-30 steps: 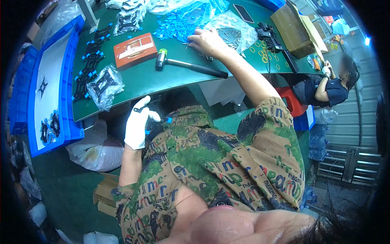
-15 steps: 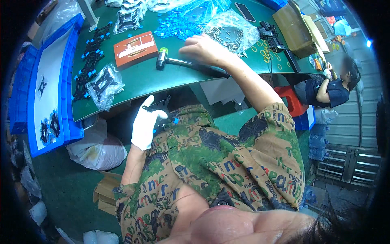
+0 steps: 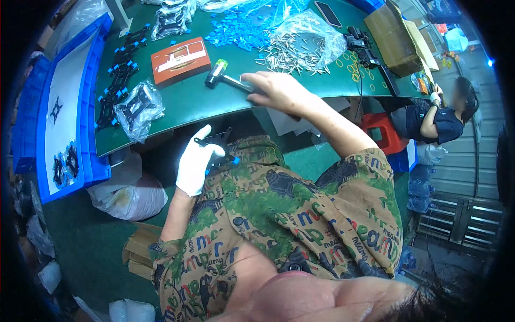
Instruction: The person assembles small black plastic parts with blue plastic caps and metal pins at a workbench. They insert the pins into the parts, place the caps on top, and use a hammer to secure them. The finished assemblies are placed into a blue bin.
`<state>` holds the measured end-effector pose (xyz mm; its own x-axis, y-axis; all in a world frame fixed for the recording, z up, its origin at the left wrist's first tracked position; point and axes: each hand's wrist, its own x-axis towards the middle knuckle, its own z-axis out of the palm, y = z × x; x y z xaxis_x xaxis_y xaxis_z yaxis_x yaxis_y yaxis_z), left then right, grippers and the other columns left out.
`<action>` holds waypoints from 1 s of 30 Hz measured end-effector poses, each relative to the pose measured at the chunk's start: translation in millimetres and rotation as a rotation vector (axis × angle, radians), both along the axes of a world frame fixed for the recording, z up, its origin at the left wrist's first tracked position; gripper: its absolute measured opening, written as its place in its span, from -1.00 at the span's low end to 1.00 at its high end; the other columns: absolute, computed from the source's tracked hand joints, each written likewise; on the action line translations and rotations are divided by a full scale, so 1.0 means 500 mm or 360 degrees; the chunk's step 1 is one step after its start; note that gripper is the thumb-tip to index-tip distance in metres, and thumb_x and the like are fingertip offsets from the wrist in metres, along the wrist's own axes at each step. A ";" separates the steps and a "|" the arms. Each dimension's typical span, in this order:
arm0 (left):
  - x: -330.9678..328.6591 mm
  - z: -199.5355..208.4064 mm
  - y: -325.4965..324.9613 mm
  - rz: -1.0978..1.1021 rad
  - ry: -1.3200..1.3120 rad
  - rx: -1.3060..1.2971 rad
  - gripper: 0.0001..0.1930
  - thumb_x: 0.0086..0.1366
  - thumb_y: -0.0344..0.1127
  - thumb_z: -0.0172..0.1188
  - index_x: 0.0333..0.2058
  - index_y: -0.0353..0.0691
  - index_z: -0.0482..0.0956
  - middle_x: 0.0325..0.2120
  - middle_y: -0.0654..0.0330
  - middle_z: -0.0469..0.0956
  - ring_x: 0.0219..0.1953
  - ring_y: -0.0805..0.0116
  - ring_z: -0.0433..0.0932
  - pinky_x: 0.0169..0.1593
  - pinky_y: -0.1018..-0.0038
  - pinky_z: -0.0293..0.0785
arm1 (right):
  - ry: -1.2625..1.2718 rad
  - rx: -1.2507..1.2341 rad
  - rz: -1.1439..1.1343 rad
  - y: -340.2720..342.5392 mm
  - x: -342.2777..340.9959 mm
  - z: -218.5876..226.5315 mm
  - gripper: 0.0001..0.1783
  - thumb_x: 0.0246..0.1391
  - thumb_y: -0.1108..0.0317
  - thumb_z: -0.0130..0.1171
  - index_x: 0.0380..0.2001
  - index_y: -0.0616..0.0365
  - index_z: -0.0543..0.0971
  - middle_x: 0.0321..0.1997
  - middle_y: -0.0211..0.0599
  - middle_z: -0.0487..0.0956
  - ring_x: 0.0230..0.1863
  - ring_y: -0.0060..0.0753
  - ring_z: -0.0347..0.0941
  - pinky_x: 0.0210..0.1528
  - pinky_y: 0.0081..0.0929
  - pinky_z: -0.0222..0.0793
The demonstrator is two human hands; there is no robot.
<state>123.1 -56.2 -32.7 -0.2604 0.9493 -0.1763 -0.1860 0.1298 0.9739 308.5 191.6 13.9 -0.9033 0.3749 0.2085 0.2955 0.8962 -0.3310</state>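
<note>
My left hand (image 3: 195,166), in a white glove, holds a black bracket plate (image 3: 217,140) with small blue pieces on it, just off the table's near edge. Bare and reaching over the table, my right hand (image 3: 284,92) has its fingers and thumb around the handle of a hammer (image 3: 236,83). The hammer's head has a yellow-green face and rests by an orange-red box (image 3: 181,61). Part of the handle is hidden under my hand. Beyond lie a heap of metal pins (image 3: 295,53) by a clear bag and a pile of small blue pieces (image 3: 236,33).
Black brackets with blue pieces (image 3: 119,75) line the table's left side, near a bagged bracket (image 3: 140,107). Blue trays (image 3: 80,123) stand farther left. Yellow rings (image 3: 354,68), a phone (image 3: 328,14) and a cardboard box (image 3: 394,40) lie right. A co-worker (image 3: 442,123) sits at far right.
My right hand has come down from beside the pins onto the hammer. The hammer's handle has swung toward the table's near edge. My left hand keeps the bracket plate, almost unmoved.
</note>
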 end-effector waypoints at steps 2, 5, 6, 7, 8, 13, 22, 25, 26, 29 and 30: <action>0.005 0.001 0.004 -0.0014 0.0040 -0.0017 -0.41 0.42 -0.34 0.10 0.34 -0.45 0.19 -0.32 0.20 0.64 -0.29 0.54 0.56 -0.12 0.60 0.47 | 0.0012 -0.0024 0.0031 -0.013 -0.013 -0.001 -0.50 0.18 0.10 0.24 0.13 0.05 0.48 -0.11 -0.12 0.60 -0.07 -0.02 0.58 -0.05 -0.17 0.52; 0.008 0.001 0.002 -0.0035 0.0061 0.0005 -0.41 0.42 -0.33 0.10 0.34 -0.44 0.19 -0.33 0.20 0.63 -0.28 0.52 0.56 -0.12 0.61 0.46 | 0.0217 -0.0170 0.0084 0.028 -0.023 -0.020 -0.60 0.22 0.10 0.20 0.06 0.00 0.55 -0.13 -0.11 0.58 -0.08 -0.02 0.57 -0.05 -0.17 0.51; 0.008 0.001 0.000 -0.0036 0.0063 0.0019 -0.41 0.42 -0.33 0.10 0.34 -0.44 0.19 -0.32 0.19 0.63 -0.28 0.52 0.56 -0.11 0.60 0.46 | 0.0250 -0.0048 0.0093 0.048 -0.029 -0.013 -0.65 0.25 0.14 0.16 0.05 -0.03 0.56 -0.18 -0.11 0.56 -0.13 0.01 0.57 -0.07 -0.15 0.51; 0.009 0.004 -0.003 -0.0024 0.0028 0.0016 -0.41 0.42 -0.33 0.10 0.34 -0.44 0.19 -0.32 0.19 0.63 -0.27 0.52 0.56 -0.11 0.60 0.46 | 0.0126 0.0166 0.0089 0.058 -0.026 -0.003 -0.68 0.22 0.29 0.13 0.03 0.02 0.57 -0.23 -0.13 0.53 -0.16 -0.01 0.55 -0.11 -0.16 0.51; 0.011 0.006 -0.004 -0.0018 -0.0009 0.0010 -0.41 0.42 -0.33 0.10 0.34 -0.45 0.19 -0.32 0.18 0.63 -0.27 0.51 0.56 -0.10 0.60 0.46 | 0.0151 0.0336 0.0202 0.070 -0.030 -0.005 -0.69 0.20 0.31 0.13 0.02 0.00 0.59 -0.21 -0.17 0.53 -0.13 -0.05 0.54 -0.08 -0.18 0.49; 0.008 0.000 -0.008 -0.0011 -0.0015 0.0028 -0.41 0.43 -0.32 0.11 0.33 -0.46 0.20 -0.31 0.18 0.63 -0.26 0.51 0.56 -0.08 0.59 0.45 | -0.0003 0.0526 0.0419 0.106 -0.053 0.000 -0.69 0.14 0.35 0.14 -0.02 -0.05 0.61 -0.16 -0.28 0.52 -0.03 -0.19 0.50 0.04 -0.21 0.41; -0.002 -0.003 -0.009 -0.0030 0.0024 0.0018 -0.45 0.43 -0.29 0.12 0.29 -0.45 0.26 -0.32 0.21 0.62 -0.28 0.55 0.53 -0.12 0.63 0.40 | 0.0088 0.0573 0.0376 0.099 -0.048 -0.011 -0.70 0.15 0.34 0.14 -0.03 -0.06 0.60 -0.16 -0.29 0.52 -0.08 -0.19 0.52 0.03 -0.22 0.39; 0.000 -0.004 -0.011 -0.0037 0.0044 -0.0003 -0.46 0.43 -0.29 0.12 0.28 -0.44 0.28 -0.32 0.21 0.62 -0.28 0.55 0.53 -0.12 0.63 0.40 | 0.0096 0.0449 0.0424 0.093 -0.044 -0.015 -0.68 0.15 0.35 0.14 -0.01 -0.08 0.61 -0.16 -0.29 0.52 -0.09 -0.18 0.52 0.03 -0.20 0.39; 0.001 -0.005 -0.009 -0.0034 0.0048 -0.0003 -0.46 0.43 -0.29 0.12 0.28 -0.44 0.29 -0.32 0.21 0.62 -0.28 0.55 0.52 -0.13 0.63 0.39 | 0.0067 0.0400 0.0422 0.091 -0.048 -0.013 -0.67 0.15 0.36 0.14 0.00 -0.08 0.61 -0.16 -0.29 0.52 -0.08 -0.18 0.52 0.03 -0.20 0.39; 0.004 -0.001 -0.006 -0.0032 0.0039 -0.0002 -0.47 0.43 -0.29 0.12 0.28 -0.43 0.29 -0.33 0.21 0.62 -0.28 0.55 0.52 -0.13 0.63 0.39 | 0.0032 0.0394 0.0486 0.099 -0.048 -0.011 -0.66 0.14 0.37 0.14 0.01 -0.09 0.60 -0.16 -0.29 0.52 -0.08 -0.17 0.52 0.01 -0.20 0.39; 0.004 0.000 -0.006 -0.0031 0.0032 -0.0001 -0.47 0.43 -0.29 0.12 0.28 -0.43 0.29 -0.33 0.21 0.62 -0.28 0.55 0.52 -0.14 0.63 0.39 | 0.0030 0.0416 0.0520 0.102 -0.047 -0.010 -0.65 0.14 0.38 0.15 0.01 -0.09 0.60 -0.16 -0.29 0.52 -0.09 -0.17 0.52 0.01 -0.20 0.40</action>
